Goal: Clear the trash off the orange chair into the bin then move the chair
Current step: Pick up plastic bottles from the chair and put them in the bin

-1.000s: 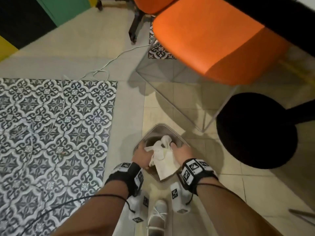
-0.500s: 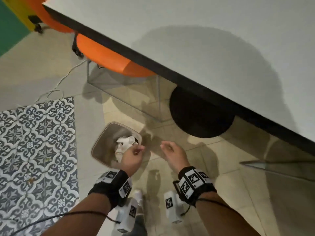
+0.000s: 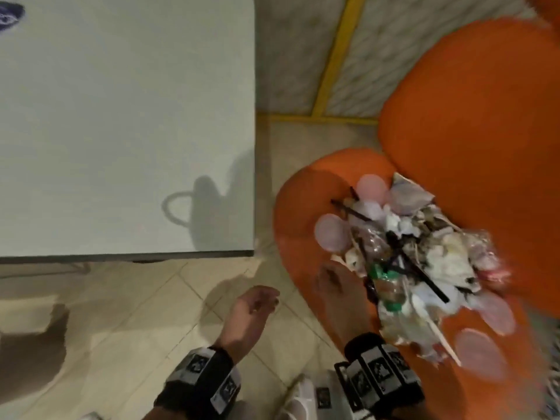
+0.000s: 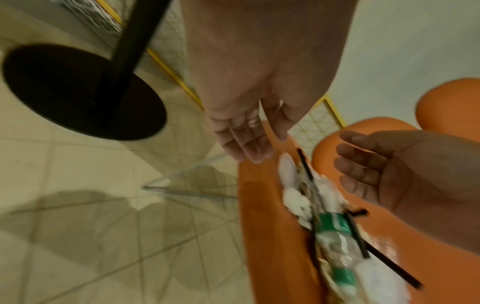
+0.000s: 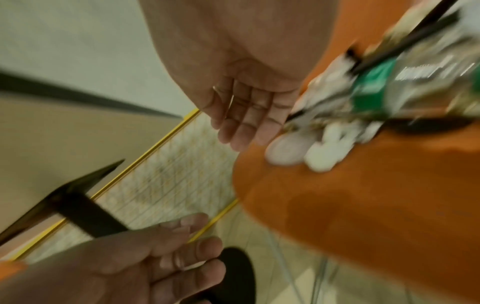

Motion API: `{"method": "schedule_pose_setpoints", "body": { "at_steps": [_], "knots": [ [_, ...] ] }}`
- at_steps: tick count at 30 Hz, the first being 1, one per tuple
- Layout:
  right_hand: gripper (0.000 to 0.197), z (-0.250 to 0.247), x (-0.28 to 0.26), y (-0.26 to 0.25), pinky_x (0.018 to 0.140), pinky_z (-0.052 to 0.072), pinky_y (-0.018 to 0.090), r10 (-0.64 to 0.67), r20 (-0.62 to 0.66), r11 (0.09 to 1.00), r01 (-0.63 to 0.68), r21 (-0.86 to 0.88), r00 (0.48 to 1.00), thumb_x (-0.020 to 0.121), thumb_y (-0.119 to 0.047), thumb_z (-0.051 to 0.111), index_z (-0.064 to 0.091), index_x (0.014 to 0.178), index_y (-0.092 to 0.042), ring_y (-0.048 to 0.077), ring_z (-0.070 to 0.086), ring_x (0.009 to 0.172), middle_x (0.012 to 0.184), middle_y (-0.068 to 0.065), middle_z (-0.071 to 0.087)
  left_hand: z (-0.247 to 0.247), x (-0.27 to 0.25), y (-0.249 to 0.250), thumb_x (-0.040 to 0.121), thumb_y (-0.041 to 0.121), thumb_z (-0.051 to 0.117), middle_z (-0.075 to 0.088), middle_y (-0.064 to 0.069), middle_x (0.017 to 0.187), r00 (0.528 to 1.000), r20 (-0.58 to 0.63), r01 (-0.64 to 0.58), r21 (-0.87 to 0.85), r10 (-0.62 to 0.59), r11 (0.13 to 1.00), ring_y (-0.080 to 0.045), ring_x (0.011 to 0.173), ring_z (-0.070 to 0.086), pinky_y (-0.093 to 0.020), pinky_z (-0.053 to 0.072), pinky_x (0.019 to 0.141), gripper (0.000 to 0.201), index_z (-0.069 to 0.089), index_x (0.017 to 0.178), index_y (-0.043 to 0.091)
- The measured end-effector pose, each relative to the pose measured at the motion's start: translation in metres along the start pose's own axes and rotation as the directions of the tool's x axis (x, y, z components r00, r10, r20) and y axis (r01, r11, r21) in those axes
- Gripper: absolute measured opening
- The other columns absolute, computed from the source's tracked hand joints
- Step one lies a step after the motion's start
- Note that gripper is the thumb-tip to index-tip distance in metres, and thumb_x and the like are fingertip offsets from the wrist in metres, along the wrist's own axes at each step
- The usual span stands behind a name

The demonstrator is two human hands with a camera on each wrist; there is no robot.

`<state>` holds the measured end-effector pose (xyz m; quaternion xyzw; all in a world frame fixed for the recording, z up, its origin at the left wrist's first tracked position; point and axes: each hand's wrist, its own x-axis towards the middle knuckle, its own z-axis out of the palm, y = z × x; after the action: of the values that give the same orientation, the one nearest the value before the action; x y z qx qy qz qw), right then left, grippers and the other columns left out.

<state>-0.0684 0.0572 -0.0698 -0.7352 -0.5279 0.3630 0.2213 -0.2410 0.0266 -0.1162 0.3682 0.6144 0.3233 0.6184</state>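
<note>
The orange chair [image 3: 303,213] stands at the right, and on its seat lies a pile of trash [image 3: 409,256]: crumpled white paper, pale round lids, black straws and a clear bottle with a green label [image 4: 335,224]. My right hand [image 3: 330,277] hovers open over the seat's front, its fingers just left of the pile and holding nothing. My left hand [image 3: 260,298] hangs open over the floor tiles, left of the seat edge. The right wrist view shows the right hand's fingers [image 5: 246,123] straight beside the pale lids [image 5: 288,150]. The bin is out of view.
A white table top [image 3: 121,131] fills the upper left, its corner close to the chair's seat. Its black round base [image 4: 78,92] and post stand on the beige tiles. A yellow-framed patterned panel [image 3: 333,56] lies beyond the chair.
Both hands have let go of the white paper at the bin and come away to the right. The view has swung from the bin to the chair with the trash pile.
</note>
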Motion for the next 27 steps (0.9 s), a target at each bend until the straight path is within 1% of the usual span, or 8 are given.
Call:
{"method": "schedule_pose_setpoints", "body": {
  "at_steps": [3,7,10,12,14,20,24,27],
  "knots": [
    [0.019,-0.072,0.004,0.031,0.066,0.050,0.028,-0.002,-0.137,0.993,0.018,0.114,0.991,0.092,-0.020,0.054,0.063,0.098,-0.035,0.015,0.064,0.076,0.082,0.000,0.069,0.078,0.012,0.020,0.081,0.022,0.058,0.069,0.008,0.083,0.994,0.106,-0.026,0.045,0.021,0.999,-0.023,0.085,0.060,-0.029,0.044,0.074,0.011,0.064,0.089,0.020],
    [0.019,-0.140,0.010,0.069,0.059,0.041,0.006,-0.051,-0.364,0.995,0.079,0.061,0.930,0.090,-0.013,0.057,0.067,0.102,-0.025,-0.002,0.058,0.071,0.087,-0.014,0.063,0.146,0.027,0.048,0.083,0.009,0.060,0.066,-0.006,0.092,0.988,0.123,-0.120,0.190,0.098,0.974,-0.023,0.084,0.062,-0.024,0.048,0.075,0.015,0.063,0.096,0.015],
    [0.024,-0.177,0.019,0.098,0.063,0.040,0.009,-0.079,-0.534,0.997,0.078,-0.025,0.842,0.084,-0.002,0.060,0.070,0.100,-0.017,0.011,0.056,0.076,0.095,-0.001,0.063,0.180,0.046,0.064,0.084,0.011,0.066,0.061,0.000,0.095,0.954,0.115,-0.299,0.429,0.276,0.853,-0.009,0.077,0.058,-0.003,0.039,0.067,0.019,0.065,0.102,0.015],
    [0.027,-0.195,0.033,0.117,0.069,0.044,0.012,-0.016,-0.605,1.000,0.018,-0.003,0.796,0.082,0.002,0.060,0.069,0.103,-0.014,0.017,0.057,0.081,0.103,0.007,0.062,0.192,0.060,0.074,0.082,0.014,0.069,0.055,-0.002,0.103,0.901,0.162,-0.422,0.540,0.401,0.729,-0.009,0.084,0.054,-0.003,0.037,0.074,0.028,0.065,0.109,0.011],
    [0.032,-0.215,0.054,0.144,0.080,0.048,0.030,0.056,-0.659,0.995,-0.097,-0.026,0.750,0.081,-0.001,0.060,0.065,0.111,-0.012,0.031,0.058,0.095,0.114,0.016,0.058,0.206,0.076,0.085,0.083,0.019,0.066,0.053,-0.007,0.110,0.898,0.166,-0.419,0.600,0.406,0.682,-0.018,0.096,0.055,-0.017,0.040,0.088,0.032,0.062,0.114,0.011],
    [0.066,-0.248,0.124,0.192,0.102,0.041,0.048,0.259,-0.392,0.856,-0.398,-0.330,0.883,0.082,-0.022,0.064,0.036,0.140,-0.010,0.037,0.042,0.124,0.138,0.018,0.041,0.237,0.139,0.108,0.083,0.044,0.058,0.057,-0.019,0.115,0.988,-0.034,-0.077,0.731,0.149,0.678,-0.039,0.102,0.059,-0.046,0.051,0.085,0.051,0.048,0.115,0.006],
    [0.072,-0.247,0.151,0.203,0.104,0.037,0.052,0.289,-0.254,0.774,-0.382,-0.505,0.923,0.083,-0.034,0.066,0.030,0.142,-0.014,0.037,0.039,0.129,0.143,0.016,0.040,0.248,0.155,0.113,0.073,0.056,0.066,0.058,-0.016,0.121,0.996,-0.079,0.024,0.725,0.048,0.688,-0.037,0.108,0.058,-0.040,0.051,0.086,0.075,0.039,0.123,0.006],
    [0.067,-0.245,0.158,0.207,0.105,0.037,0.053,0.283,-0.296,0.790,-0.396,-0.468,0.912,0.084,-0.037,0.064,0.034,0.140,-0.015,0.036,0.042,0.128,0.141,0.014,0.044,0.254,0.159,0.109,0.072,0.049,0.073,0.064,-0.011,0.114,0.999,-0.021,-0.016,0.708,0.043,0.706,-0.032,0.102,0.062,-0.036,0.052,0.082,0.071,0.043,0.122,0.010]
  ]
}}
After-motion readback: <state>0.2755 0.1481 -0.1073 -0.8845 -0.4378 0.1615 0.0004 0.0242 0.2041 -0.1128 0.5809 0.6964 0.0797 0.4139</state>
